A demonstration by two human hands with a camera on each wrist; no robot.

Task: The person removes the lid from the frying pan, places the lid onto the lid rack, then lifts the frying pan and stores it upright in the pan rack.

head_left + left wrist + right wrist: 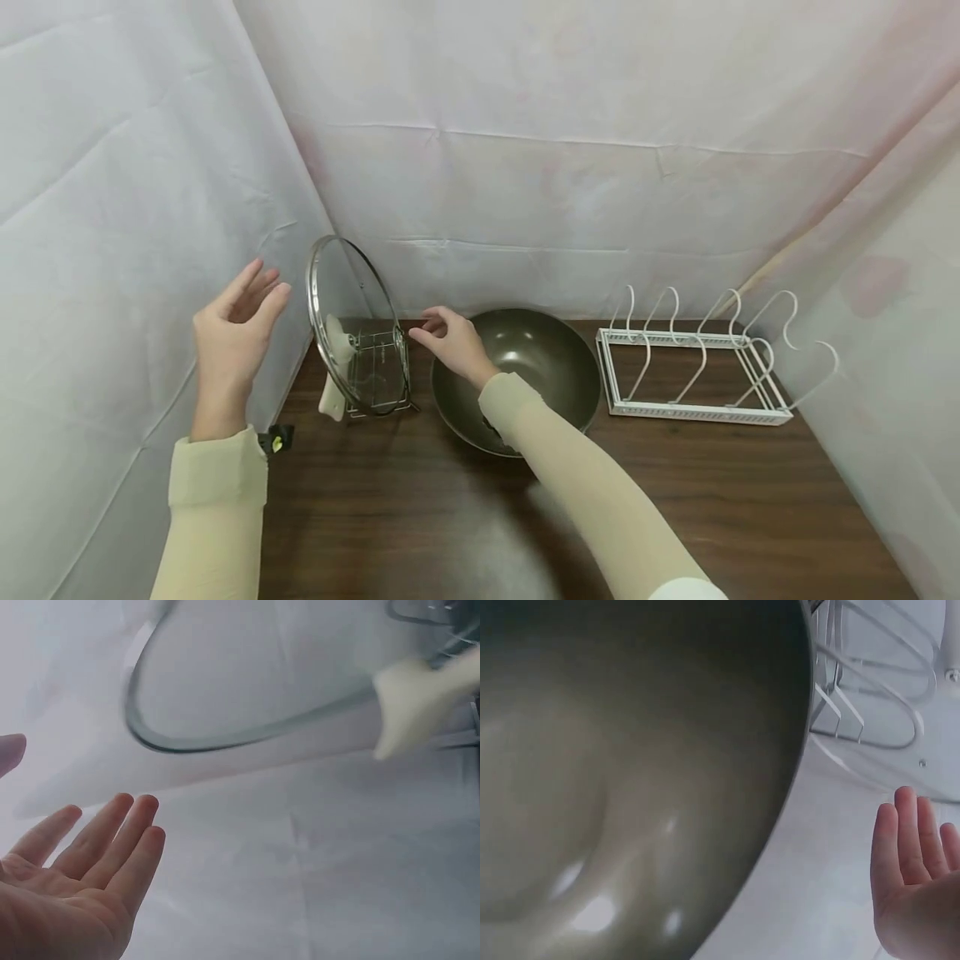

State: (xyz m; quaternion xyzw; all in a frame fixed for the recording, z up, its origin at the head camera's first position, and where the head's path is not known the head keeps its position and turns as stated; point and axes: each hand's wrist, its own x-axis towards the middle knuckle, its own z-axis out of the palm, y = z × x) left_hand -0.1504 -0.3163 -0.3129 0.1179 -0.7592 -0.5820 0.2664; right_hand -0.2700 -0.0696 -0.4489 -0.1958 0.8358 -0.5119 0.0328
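Note:
A glass pot lid (313,310) with a metal rim stands on edge, slightly tilted, in a small wire rack (384,411). Its cream handle (334,367) faces left. My left hand (234,337) hovers to the left of the lid, apart from it, thumb and fingers spread around air. In the left wrist view those fingers (135,855) are extended, palm up, below the lid's blurred rim. Over the left side of a dark wok (543,383), my right hand (456,343) points toward the lid with nothing in its grasp. The right wrist view shows its fingers (906,836) nearly straight beside the wok's rim.
On the right of the brown wooden table (420,517) stands a white rack (697,410) with several curved upright dividers. Pale cloth (525,192) hangs behind and on both sides. A small dark camera (279,438) sits at my left wrist.

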